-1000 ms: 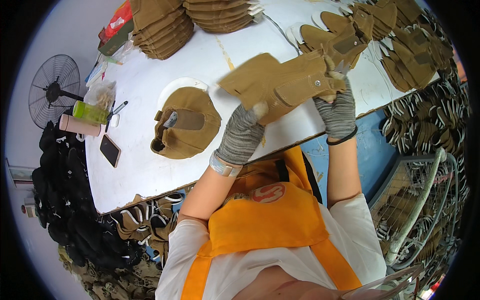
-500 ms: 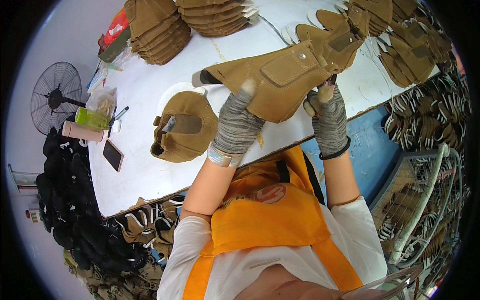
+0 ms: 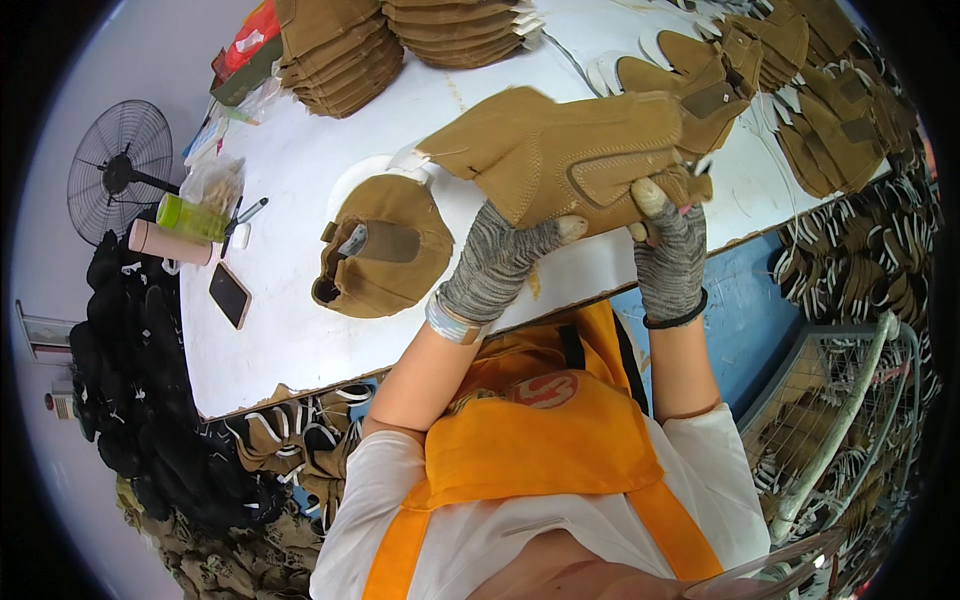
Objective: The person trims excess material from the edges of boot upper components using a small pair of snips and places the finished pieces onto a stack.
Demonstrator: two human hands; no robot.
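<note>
A brown boot upper with a stitched oval panel is held up over the white table by both my hands, each in a grey knitted glove with bare fingertips. My left hand grips its lower edge, thumb across the front and fingers hidden behind. At the right end my right hand is closed on the upper's gathered edge, thumb pressed on top. A small pinkish bit shows by the right fingers, too little to name. Left of my left hand, another brown upper lies on the table with its opening showing.
Stacked brown uppers stand at the far left of the white table; more uppers lie far right. A phone, green-lidded bottle and pens sit at the left edge. A wire cart stands right, a fan left.
The boot upper has turned in my hands, its snap button no longer showing. My left thumb has moved down to its lower edge, and my right hand has closed on its right end.
</note>
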